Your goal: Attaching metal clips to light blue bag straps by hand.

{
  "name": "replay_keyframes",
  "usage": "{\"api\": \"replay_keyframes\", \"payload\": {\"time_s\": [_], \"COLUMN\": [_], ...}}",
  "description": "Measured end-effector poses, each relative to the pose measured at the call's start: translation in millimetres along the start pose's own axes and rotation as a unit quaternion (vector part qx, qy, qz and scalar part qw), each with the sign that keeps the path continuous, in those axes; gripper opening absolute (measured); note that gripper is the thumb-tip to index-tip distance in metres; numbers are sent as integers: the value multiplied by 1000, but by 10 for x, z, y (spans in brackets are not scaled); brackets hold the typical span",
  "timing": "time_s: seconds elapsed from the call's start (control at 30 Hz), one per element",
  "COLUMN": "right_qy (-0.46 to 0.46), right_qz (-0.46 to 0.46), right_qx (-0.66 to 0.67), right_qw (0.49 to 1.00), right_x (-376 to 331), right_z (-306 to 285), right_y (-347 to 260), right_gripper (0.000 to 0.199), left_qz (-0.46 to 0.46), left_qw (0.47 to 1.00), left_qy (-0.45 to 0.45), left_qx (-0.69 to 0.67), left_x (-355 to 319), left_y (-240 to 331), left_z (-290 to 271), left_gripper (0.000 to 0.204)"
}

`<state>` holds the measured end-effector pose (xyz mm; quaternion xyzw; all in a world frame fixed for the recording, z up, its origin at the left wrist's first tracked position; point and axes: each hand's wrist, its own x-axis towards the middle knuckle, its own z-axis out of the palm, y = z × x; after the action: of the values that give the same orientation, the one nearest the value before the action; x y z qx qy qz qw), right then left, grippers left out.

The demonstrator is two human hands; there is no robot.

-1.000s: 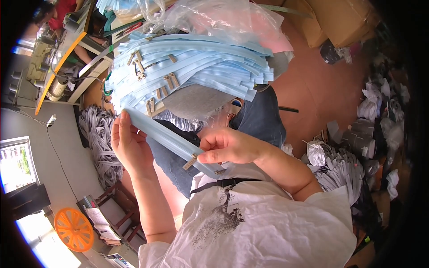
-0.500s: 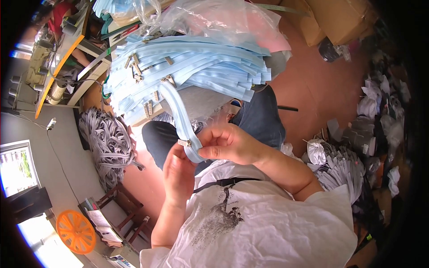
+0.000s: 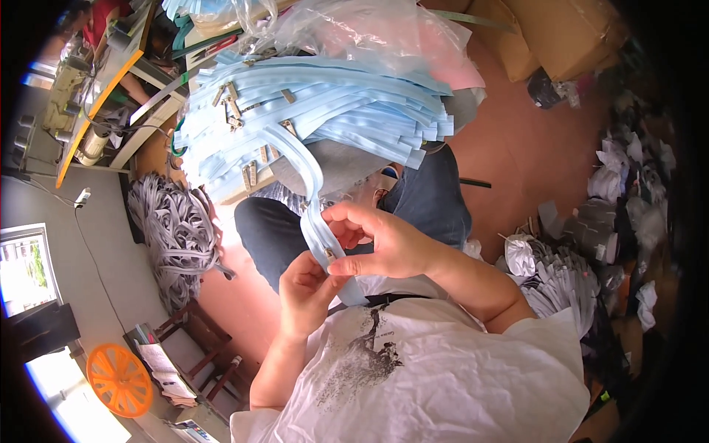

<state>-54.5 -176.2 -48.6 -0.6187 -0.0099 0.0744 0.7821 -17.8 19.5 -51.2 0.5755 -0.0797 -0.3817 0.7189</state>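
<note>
A light blue zipper curves down from the pile of like zippers to my hands above my lap. A small metal slider sits on it between my fingertips. My left hand is closed, its thumb and fingers pinching the zipper's edge just below the slider. From the other side my right hand grips the tape, thumb in front and fingers curled behind. The tape's end hangs below my hands against my shirt. Several metal pulls lie on the pile's left part.
Clear plastic wrap lies behind the pile. A heap of grey zipper strips sits on the floor at left, another grey bundle at right. A workbench with an orange edge stands far left, a person beyond it. Cardboard boxes stand far right.
My left hand has moved slightly right and down, and its grip has gone from the slider's pull to the tape. More tape now hangs below my hands.
</note>
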Motion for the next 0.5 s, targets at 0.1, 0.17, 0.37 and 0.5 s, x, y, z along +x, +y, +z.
{"api": "replay_keyframes", "payload": {"time_s": [0.1, 0.17, 0.37, 0.5], "right_qy": [25, 40, 68, 122], "right_qz": [-7, 5, 31, 36], "right_qx": [-12, -5, 64, 146], "right_qw": [1000, 999, 995, 981], "right_x": [-1, 9, 44, 88], "right_z": [19, 29, 87, 85], "right_y": [12, 29, 144, 240], "right_gripper": [55, 56, 56, 59], "left_qz": [-5, -12, -60, -84], "left_qw": [1000, 999, 996, 983], "left_qy": [2, 4, 12, 30], "left_qx": [26, 48, 68, 162], "left_x": [15, 22, 24, 17], "left_y": [32, 46, 48, -29], "left_z": [38, 39, -20, -68], "left_gripper": [25, 24, 16, 18]}}
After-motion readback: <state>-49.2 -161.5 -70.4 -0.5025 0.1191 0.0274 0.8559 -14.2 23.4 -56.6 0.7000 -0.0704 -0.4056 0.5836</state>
